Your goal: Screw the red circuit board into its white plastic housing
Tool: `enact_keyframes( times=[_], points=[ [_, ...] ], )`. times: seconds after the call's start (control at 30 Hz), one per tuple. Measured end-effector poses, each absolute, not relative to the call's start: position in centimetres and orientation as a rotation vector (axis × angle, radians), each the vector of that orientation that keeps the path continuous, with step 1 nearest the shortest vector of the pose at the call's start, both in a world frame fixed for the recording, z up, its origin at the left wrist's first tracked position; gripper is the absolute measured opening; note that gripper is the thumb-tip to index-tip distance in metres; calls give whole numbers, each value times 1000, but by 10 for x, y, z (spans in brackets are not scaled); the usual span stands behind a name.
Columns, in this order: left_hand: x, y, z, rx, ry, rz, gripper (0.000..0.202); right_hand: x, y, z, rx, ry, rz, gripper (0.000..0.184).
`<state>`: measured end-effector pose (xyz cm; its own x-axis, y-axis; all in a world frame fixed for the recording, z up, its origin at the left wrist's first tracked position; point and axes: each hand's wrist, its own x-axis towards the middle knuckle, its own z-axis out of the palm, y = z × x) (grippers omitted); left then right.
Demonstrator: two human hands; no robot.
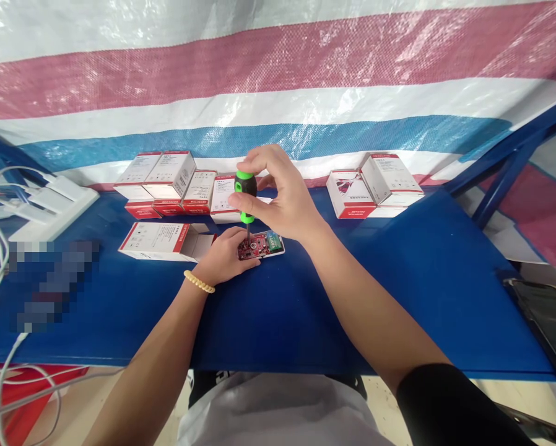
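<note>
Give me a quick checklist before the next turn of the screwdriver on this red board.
1. Right hand grips the screwdriver handle: ok.
2. Screwdriver stands upright over the circuit board: ok.
3. Left hand pins the board to the blue table: ok.
4. Tip seated in a screw head: cannot tell, too small.
5. Left fingers clear of the tip: cannot tell, they lie very close.
6. Open box clear of the hands: ok.
</note>
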<state>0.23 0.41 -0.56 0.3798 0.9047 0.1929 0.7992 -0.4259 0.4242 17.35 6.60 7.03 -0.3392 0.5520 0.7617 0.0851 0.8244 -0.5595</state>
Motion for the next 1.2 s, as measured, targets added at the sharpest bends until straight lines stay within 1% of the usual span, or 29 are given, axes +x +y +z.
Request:
enact_keyframes(
  times=[0.1,0.23,0.37,0.47,0.6,0.67,0.77,0.8,0.9,1.03,1.2],
  points=[
    [3,4,-5,2390,1513,581,37,172,66,71,-553,-1825,440,28],
    [3,4,-5,2391,1509,579,36,178,65,74,-466,-1912,548,20],
    [2,4,-5,2396,1494,587,36,181,61,78,-417,-1988,600,23],
    [2,4,-5,2382,1504,599,34,176,58,78,-446,-2001,502,22],
    [3,4,-4,2380,1498,598,36,169,57,79,-529,-1931,330,26],
    [3,4,-4,2387,1503,584,38,169,56,79,-571,-1916,322,22],
    [3,4,-5,2384,1518,572,40,173,55,80,-556,-1956,404,11],
    [2,4,-5,2381,1517,574,40,175,54,81,-539,-1981,438,11],
    [1,4,-7,2375,1515,587,39,175,52,80,-499,-2037,492,20],
    [1,4,-8,2377,1539,590,37,169,51,76,-505,-2039,462,25],
    [3,4,-5,2380,1519,580,36,165,53,70,-597,-2095,474,44]
  ],
)
